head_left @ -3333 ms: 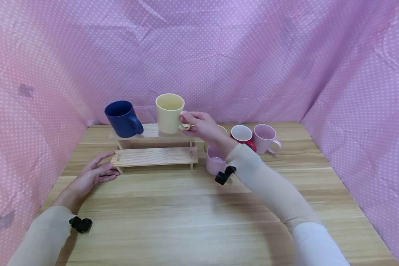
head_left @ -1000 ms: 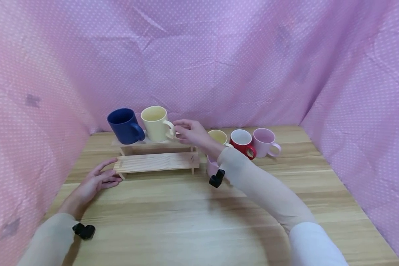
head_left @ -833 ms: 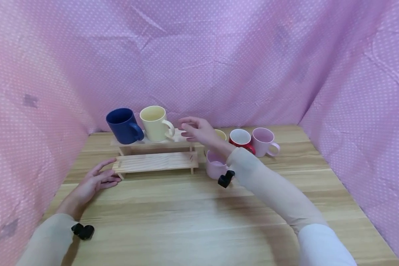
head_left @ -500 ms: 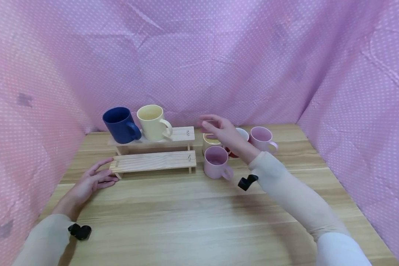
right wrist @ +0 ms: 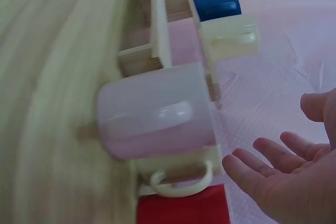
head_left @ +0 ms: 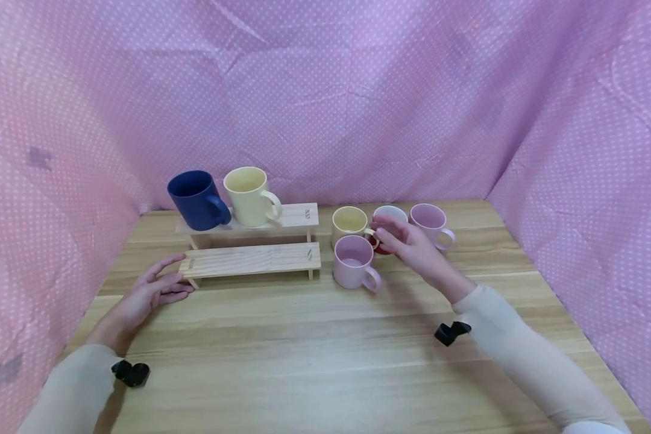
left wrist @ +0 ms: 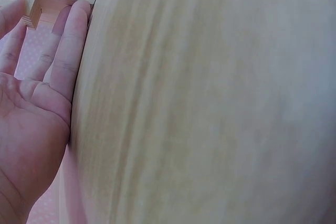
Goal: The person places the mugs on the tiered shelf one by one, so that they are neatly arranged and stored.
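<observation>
My left hand rests at the left end of the lower tier of a wooden two-tier shelf; in the left wrist view its extended fingers touch the end leg. My right hand is empty, fingers apart and slightly bent, above the red mug, whose white interior shows behind the fingers. The yellow mug stands just left of it. A navy blue mug and a pale yellow mug stand side by side on the upper tier, handles to the right.
A pink mug stands in front of the yellow one, by the shelf's right end. Another pink mug is at the back right. Pink dotted cloth hangs round the wooden table.
The pale yellow mug was lowered onto the upper tier beside the blue one and let go. My right hand then moved right, over the red mug. My left hand stayed at the shelf's end.
</observation>
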Demonstrator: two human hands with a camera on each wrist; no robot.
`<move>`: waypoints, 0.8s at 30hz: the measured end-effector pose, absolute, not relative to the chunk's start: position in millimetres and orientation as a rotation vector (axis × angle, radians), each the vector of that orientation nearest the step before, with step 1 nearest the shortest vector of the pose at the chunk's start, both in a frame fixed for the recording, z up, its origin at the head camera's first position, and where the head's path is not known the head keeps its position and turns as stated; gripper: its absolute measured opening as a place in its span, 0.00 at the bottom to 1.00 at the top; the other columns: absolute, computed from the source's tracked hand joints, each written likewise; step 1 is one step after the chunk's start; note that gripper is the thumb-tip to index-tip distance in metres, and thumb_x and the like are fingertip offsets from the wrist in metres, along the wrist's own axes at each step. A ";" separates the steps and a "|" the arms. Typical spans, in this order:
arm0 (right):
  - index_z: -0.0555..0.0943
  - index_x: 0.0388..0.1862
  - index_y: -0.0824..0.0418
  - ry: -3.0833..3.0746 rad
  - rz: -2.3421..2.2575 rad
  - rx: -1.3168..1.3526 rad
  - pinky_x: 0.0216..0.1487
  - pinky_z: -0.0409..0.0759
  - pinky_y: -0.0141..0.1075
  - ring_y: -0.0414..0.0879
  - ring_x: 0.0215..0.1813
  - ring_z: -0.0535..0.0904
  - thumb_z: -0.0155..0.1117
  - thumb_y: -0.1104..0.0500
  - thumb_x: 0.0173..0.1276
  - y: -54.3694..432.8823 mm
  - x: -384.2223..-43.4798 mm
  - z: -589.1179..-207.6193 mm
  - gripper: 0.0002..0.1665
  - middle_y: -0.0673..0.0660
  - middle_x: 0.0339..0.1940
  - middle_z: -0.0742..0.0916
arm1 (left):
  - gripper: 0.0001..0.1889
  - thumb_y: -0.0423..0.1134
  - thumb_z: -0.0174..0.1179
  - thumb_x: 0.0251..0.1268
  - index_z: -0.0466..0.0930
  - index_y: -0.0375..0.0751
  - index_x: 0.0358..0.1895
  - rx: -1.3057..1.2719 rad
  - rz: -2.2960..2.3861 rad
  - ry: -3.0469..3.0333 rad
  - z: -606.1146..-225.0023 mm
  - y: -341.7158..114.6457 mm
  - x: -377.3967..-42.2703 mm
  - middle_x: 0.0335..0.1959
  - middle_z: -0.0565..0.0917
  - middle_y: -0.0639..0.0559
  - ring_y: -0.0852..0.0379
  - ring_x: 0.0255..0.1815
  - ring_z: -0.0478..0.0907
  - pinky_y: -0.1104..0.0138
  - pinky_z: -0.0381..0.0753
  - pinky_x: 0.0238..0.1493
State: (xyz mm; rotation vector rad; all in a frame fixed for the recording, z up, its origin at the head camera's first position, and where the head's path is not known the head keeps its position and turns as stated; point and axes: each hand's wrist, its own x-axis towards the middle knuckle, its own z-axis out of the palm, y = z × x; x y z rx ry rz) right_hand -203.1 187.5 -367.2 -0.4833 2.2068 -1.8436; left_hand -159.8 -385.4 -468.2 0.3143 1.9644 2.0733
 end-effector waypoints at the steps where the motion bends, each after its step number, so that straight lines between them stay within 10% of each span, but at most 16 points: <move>1: 0.63 0.76 0.70 2.202 -1.842 -0.486 0.67 0.76 0.47 0.63 0.72 0.69 0.56 0.55 0.81 190.1 -200.9 -372.2 0.32 0.70 0.72 0.73 | 0.26 0.31 0.43 0.84 0.56 0.46 0.79 0.317 2.075 1.962 -468.0 -385.3 -159.7 0.56 0.80 0.50 0.54 0.51 0.85 0.62 0.84 0.54; 5: 0.59 0.78 0.68 2.181 -1.790 -0.476 0.70 0.69 0.57 0.63 0.74 0.66 0.56 0.54 0.81 197.9 -192.4 -393.4 0.35 0.68 0.74 0.71 | 0.26 0.31 0.43 0.83 0.56 0.45 0.79 0.322 2.088 1.952 -467.6 -385.3 -159.4 0.57 0.79 0.51 0.54 0.51 0.85 0.62 0.84 0.54; 24: 0.66 0.67 0.73 1.878 -1.772 -0.272 0.60 0.82 0.49 0.55 0.52 0.83 0.54 0.53 0.82 204.3 -178.3 -445.4 0.27 0.66 0.56 0.80 | 0.26 0.31 0.43 0.84 0.54 0.45 0.80 0.294 2.082 1.947 -467.9 -384.7 -158.9 0.56 0.81 0.50 0.53 0.52 0.85 0.61 0.84 0.54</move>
